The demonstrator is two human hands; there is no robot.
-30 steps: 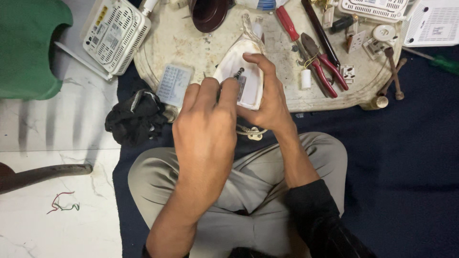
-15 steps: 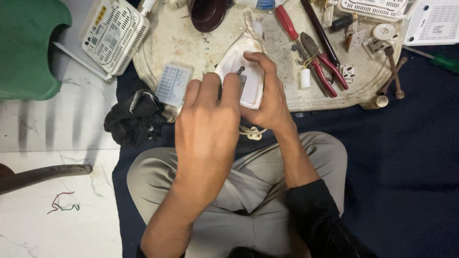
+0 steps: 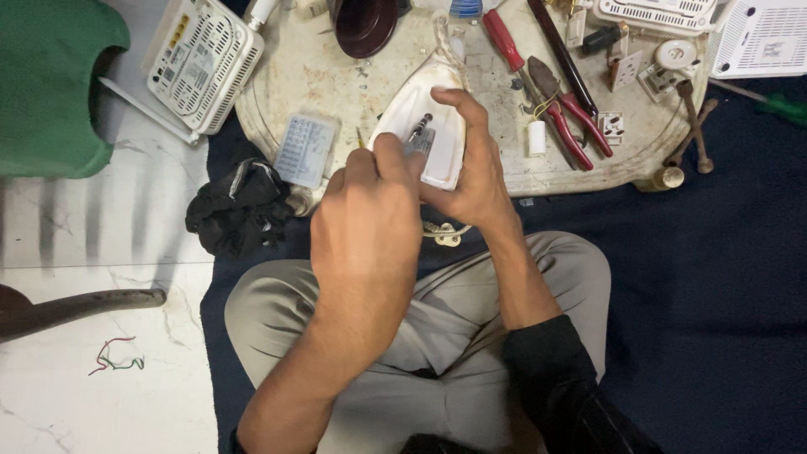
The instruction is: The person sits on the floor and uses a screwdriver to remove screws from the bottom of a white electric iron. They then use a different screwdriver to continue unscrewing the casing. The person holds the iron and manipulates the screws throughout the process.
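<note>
I sit cross-legged at a round, stained tray [image 3: 336, 92]. On its near edge rests a white, iron-shaped appliance casing [image 3: 412, 109] with a cord at its far tip. My right hand [image 3: 479, 172] grips the casing from the right side, thumb arched over the top. My left hand [image 3: 366, 219] is closed around a thin tool; a metal shaft [image 3: 420, 126] pokes from my fingers into the casing's middle. A small yellowish tip [image 3: 360, 137] shows above my knuckles. My hands hide the lower part of the casing.
The tray also holds a dark bowl [image 3: 366, 21], a small white keypad [image 3: 304, 150], red-handled pliers [image 3: 576, 122], a red screwdriver [image 3: 504, 38] and white sockets [image 3: 609, 126]. A white router [image 3: 202, 63], green plastic tub [image 3: 50, 84] and black cloth [image 3: 239, 206] lie left.
My left hand has shifted slightly on the tool over the casing. My right hand keeps the same grip and the casing stays put.
</note>
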